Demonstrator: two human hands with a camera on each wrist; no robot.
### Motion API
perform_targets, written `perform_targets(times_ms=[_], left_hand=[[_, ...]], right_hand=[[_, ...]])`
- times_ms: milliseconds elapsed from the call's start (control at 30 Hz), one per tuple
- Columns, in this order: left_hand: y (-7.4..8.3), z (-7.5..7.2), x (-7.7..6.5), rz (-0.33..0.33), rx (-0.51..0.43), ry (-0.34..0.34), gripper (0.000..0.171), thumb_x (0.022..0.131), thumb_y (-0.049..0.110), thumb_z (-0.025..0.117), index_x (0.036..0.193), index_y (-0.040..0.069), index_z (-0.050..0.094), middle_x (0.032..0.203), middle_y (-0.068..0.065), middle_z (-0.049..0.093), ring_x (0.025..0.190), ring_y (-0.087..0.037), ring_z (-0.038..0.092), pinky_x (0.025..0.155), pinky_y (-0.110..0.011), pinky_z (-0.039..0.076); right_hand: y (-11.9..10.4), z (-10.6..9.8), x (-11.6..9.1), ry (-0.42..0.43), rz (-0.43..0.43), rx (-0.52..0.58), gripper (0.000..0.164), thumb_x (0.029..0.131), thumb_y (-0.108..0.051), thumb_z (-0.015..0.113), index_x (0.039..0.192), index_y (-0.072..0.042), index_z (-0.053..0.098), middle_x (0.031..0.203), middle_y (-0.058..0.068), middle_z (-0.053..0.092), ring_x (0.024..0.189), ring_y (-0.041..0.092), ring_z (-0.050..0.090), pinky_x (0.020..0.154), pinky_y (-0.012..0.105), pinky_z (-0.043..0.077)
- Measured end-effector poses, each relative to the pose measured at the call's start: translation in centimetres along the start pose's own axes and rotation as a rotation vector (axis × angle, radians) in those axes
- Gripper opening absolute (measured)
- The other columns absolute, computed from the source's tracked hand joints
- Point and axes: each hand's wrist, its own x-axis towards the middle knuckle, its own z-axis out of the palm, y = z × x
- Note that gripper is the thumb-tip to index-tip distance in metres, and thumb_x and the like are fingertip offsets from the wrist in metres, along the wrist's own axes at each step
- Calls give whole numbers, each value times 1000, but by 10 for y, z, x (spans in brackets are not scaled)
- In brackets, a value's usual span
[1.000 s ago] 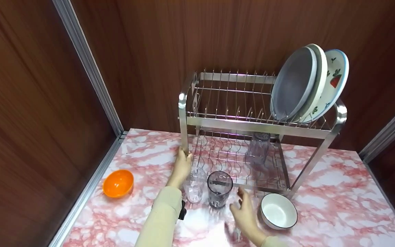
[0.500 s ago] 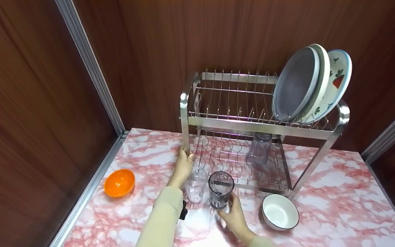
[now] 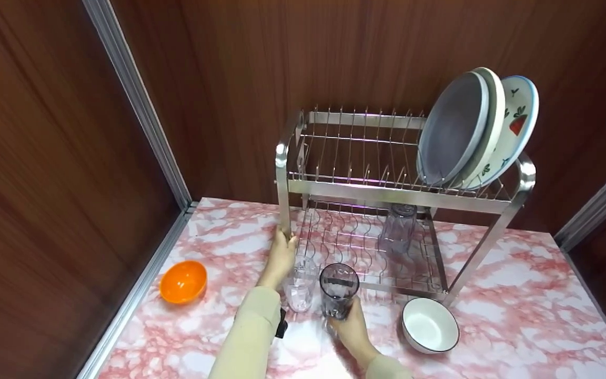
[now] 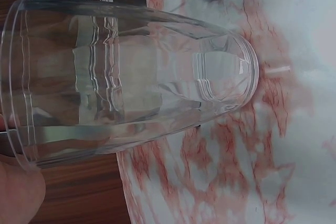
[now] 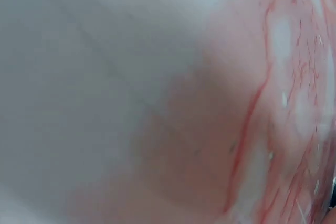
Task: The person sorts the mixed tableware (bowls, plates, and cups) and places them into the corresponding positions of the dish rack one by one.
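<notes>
My left hand (image 3: 280, 256) grips the left front post of a two-tier metal dish rack (image 3: 345, 187). Just right of that wrist, a clear glass (image 3: 300, 288) stands upright on the table; it fills much of the left wrist view, with part of the left hand (image 4: 20, 190) at the lower left. A dark tinted glass (image 3: 339, 284) stands beside it, in front of the rack. Low around its base, my right hand (image 3: 353, 329) holds it, the far fingers hidden behind the glass. Mostly blurred tabletop shows in the right wrist view.
Plates (image 3: 453, 131) lean upright at the right of the rack's top tier. An upside-down tinted glass (image 3: 399, 229) stands on the lower tier. A white bowl (image 3: 429, 325) sits before the rack's right front leg, and an orange bowl (image 3: 183, 282) lies far left.
My right hand has moved left from beside the white bowl to the dark glass and taken hold of its lower part. The left hand has stayed on the rack post.
</notes>
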Motion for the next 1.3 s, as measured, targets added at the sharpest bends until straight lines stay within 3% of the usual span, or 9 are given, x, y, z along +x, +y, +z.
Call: perform_targets(times_ms=[300, 467, 800, 1033, 1167, 1300], left_hand=[[1, 0, 0, -13, -14, -2, 31, 90, 7, 41, 120, 2, 32, 111, -23, 52, 105, -31, 51, 98, -44, 38], [2, 0, 1, -15, -3, -2, 27, 90, 10, 41, 115, 4, 34, 104, -20, 53, 100, -29, 52, 95, -43, 41], [2, 0, 0, -7, 4, -4, 28, 90, 9, 41, 116, 2, 32, 110, -23, 51, 109, -32, 49, 100, -44, 36], [1, 0, 0, -24, -15, -7, 31, 90, 9, 41, 120, 3, 31, 115, -23, 50, 111, -32, 48, 101, -44, 35], [-1, 1, 1, -15, -13, -7, 30, 90, 8, 41, 118, 2, 31, 112, -24, 51, 107, -31, 50, 99, -43, 38], [-1, 1, 2, -28, -24, -19, 35, 91, 10, 41, 123, 2, 29, 121, -25, 46, 115, -32, 45, 103, -44, 33]], right_hand=[[-1, -5, -3, -24, 52, 51, 63, 62, 0, 71, 114, 0, 35, 115, 19, 51, 110, 35, 48, 98, 47, 37], [-2, -12, -8, -11, 70, 21, 69, 64, -9, 74, 119, -5, 33, 118, 20, 50, 112, 35, 48, 98, 47, 37], [-19, -25, -14, 46, -45, 87, 77, 63, -8, 75, 126, -11, 31, 122, 20, 50, 115, 38, 46, 102, 54, 28], [-37, -33, -4, 103, -104, 126, 79, 63, -3, 74, 127, -7, 27, 120, 19, 49, 112, 36, 47, 100, 49, 34], [-46, -41, 8, 125, -46, 95, 76, 65, -5, 73, 124, -6, 26, 120, 22, 47, 112, 37, 47, 96, 47, 39], [-56, -50, 25, 148, 30, 93, 71, 66, -5, 71, 122, -7, 27, 117, 21, 48, 108, 34, 49, 92, 44, 43]])
